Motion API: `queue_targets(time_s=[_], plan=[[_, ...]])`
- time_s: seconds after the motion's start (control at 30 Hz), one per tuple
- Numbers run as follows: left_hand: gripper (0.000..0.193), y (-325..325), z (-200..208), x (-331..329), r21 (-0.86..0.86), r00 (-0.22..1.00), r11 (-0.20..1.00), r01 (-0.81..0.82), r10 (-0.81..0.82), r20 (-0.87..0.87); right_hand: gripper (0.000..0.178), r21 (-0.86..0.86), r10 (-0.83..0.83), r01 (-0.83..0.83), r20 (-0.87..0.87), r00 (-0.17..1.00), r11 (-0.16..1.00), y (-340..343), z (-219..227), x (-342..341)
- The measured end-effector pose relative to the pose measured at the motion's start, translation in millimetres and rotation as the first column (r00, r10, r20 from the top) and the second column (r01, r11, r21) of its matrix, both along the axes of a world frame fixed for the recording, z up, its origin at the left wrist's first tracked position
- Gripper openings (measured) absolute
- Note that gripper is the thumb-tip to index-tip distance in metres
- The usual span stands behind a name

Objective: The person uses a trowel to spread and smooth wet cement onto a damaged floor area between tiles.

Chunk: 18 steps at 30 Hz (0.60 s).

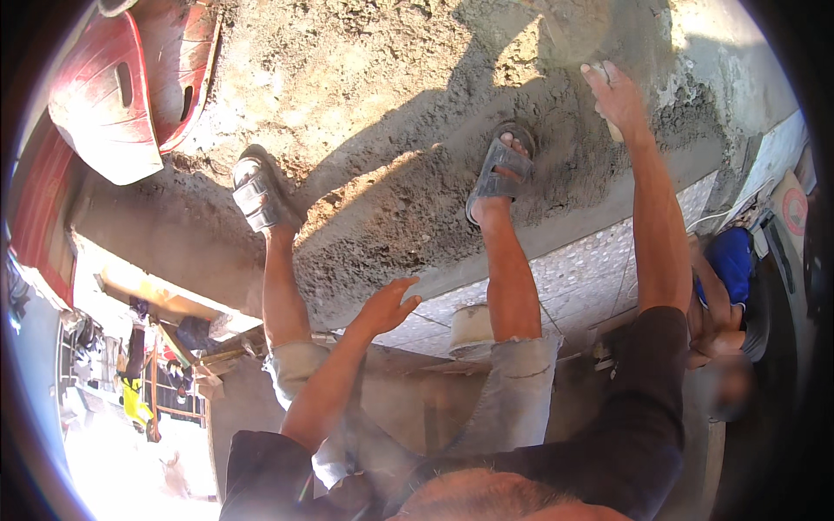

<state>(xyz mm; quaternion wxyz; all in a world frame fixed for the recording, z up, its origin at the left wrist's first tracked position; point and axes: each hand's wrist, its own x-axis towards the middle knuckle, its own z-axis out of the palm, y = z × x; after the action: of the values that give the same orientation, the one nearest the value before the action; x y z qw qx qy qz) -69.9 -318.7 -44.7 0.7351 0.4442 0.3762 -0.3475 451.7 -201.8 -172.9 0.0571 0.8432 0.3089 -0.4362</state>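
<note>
Rough grey mortar covers the surface under my feet, with a smoother strip near the right and near edges. My right hand reaches out at the far right, low over the mortar, closed around a pale-handled tool. Most of that tool is hidden by the hand, and I cannot make out its full shape. Nothing is in my left hand, which hangs near my left knee with thumb and fingers apart. My sandalled feet stand wide on the mortar.
Two red plastic scoops with handle slots lie at the far left. A pale bucket stands below the speckled tiled face. Someone in blue is at the right. Wooden boards and clutter fill the left.
</note>
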Motion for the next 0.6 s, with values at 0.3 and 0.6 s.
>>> queue_targets(time_s=[0.3, 0.6], plan=[[0.054, 6.1, -3.2, -1.7, 0.024, 1.0, 1.0, 0.011, -0.011, 0.023, 0.067, 0.012, 0.416, -0.416, -0.071, 0.906, 0.909, 35.5, -62.8, -132.3], [0.054, 0.8, 0.1, -4.2, 0.06, 0.998, 0.998, -0.036, 0.033, 0.049, 0.062, -0.063, -0.162, 0.159, -0.053, 0.985, 0.985, 62.6, 10.5, -6.3]])
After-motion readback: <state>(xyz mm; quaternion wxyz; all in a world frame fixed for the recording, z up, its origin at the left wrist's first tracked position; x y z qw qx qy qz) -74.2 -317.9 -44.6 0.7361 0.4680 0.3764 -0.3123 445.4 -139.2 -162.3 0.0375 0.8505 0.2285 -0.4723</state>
